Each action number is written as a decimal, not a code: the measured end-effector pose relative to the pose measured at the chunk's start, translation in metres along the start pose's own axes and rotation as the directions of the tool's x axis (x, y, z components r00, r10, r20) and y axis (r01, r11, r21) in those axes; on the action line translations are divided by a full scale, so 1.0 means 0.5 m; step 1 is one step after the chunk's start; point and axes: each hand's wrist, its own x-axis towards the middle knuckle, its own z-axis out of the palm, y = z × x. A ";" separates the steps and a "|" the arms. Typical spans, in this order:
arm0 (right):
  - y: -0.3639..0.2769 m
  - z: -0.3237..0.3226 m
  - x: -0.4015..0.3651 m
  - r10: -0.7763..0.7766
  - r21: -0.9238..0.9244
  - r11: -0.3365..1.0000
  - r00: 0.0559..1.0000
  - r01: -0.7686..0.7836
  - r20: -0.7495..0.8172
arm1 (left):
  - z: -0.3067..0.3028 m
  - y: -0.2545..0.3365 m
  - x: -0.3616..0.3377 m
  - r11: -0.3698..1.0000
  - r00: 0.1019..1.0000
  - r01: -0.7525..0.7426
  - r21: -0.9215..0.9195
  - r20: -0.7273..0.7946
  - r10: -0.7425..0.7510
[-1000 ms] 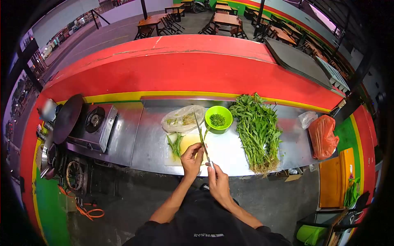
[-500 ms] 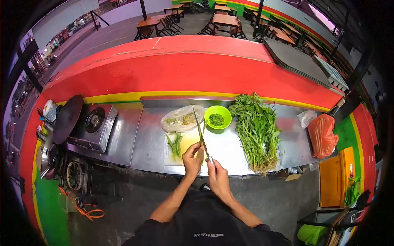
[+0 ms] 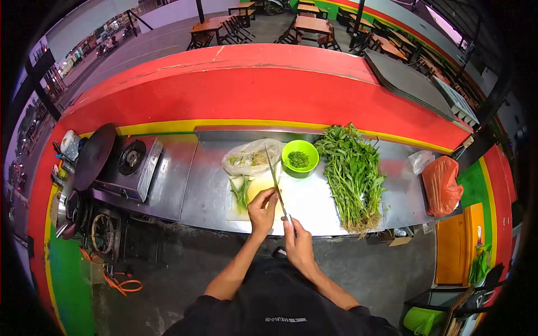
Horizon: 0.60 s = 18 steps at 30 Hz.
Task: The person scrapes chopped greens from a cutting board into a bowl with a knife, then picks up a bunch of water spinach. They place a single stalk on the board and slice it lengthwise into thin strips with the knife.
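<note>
My right hand (image 3: 298,245) is wrapped round the handle of a long knife (image 3: 272,168), whose blade points away from me. Beside the blade, the fingers of my left hand (image 3: 262,214) are pinched together close to the metal; anything between them is too small to make out. Both hands are over a pale cutting board (image 3: 235,215) with a yellowish area. Long green leaves with whitish stems (image 3: 242,193) lie on its left. Behind the board rests a clear plastic bag (image 3: 238,162) with vegetable pieces inside. A lime-green bowl (image 3: 301,173) holds chopped greens (image 3: 298,159).
On the steel counter (image 3: 193,193), a big bundle of leafy greens with roots (image 3: 353,173) lies right of the bowl. Further right is an orange-red plastic bag (image 3: 443,185). At left stand a gas stove (image 3: 131,162) and a dark wok (image 3: 95,157). A red wall (image 3: 224,98) runs behind.
A green strip that showed along the knife blade by my left fingers is no longer distinct. My hands and the knife stay in nearly the same place; the view shifts slightly.
</note>
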 end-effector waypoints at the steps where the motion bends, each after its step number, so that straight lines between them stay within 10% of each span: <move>1: 0.000 0.004 0.003 -0.018 -0.003 1.000 1.000 0.018 -0.013 | -0.002 0.000 -0.003 1.000 1.000 -0.015 0.002 0.018 0.015; 18: -0.059 0.060 0.007 0.124 -0.049 0.991 0.992 -0.123 0.026 | -0.060 -0.015 0.004 0.986 0.991 0.132 -0.107 0.040 -0.128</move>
